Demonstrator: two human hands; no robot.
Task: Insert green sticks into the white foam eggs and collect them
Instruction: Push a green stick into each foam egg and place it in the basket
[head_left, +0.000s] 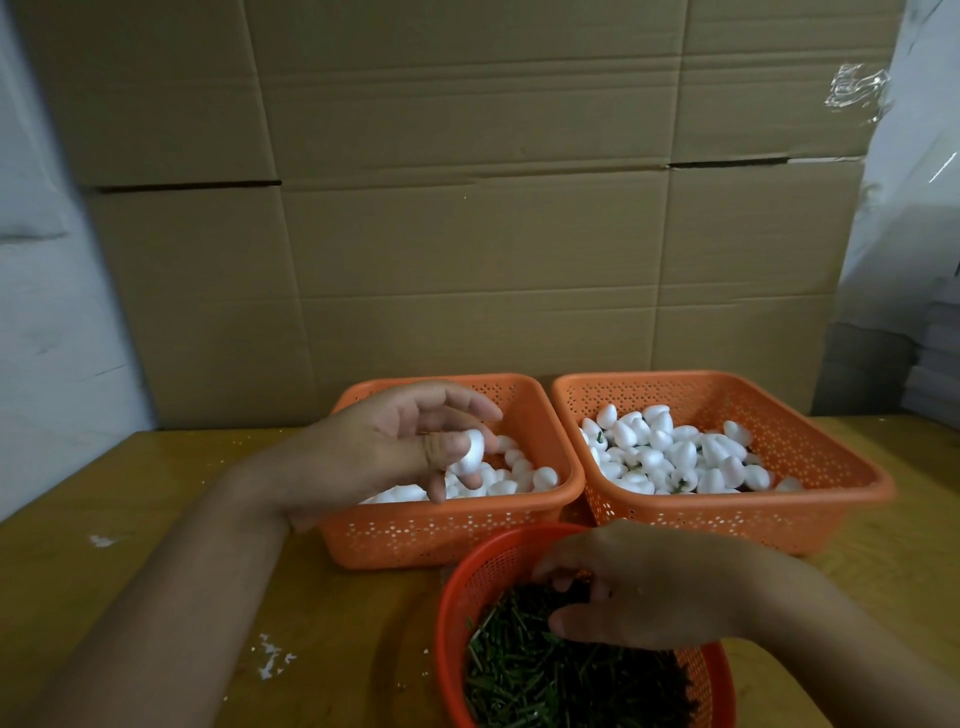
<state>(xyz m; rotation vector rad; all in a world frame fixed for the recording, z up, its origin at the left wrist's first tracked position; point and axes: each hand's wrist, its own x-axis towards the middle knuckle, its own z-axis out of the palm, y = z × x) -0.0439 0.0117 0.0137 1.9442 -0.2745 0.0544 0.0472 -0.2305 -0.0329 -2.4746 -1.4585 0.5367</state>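
Left hand, mid-frame, pinches one white foam egg above the left orange basket of eggs. Right hand, lower centre, digs curled fingers into the green sticks in the round red basket; whether it grips any, can't tell. Right orange basket holds stuck eggs.

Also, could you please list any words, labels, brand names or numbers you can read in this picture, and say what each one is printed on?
None can be read.
The brown cardboard boxes at the back show plain faces with no print.
The two orange perforated plastic baskets and the round red mesh basket carry no label.
The white foam eggs and the yellow table bear no markings.
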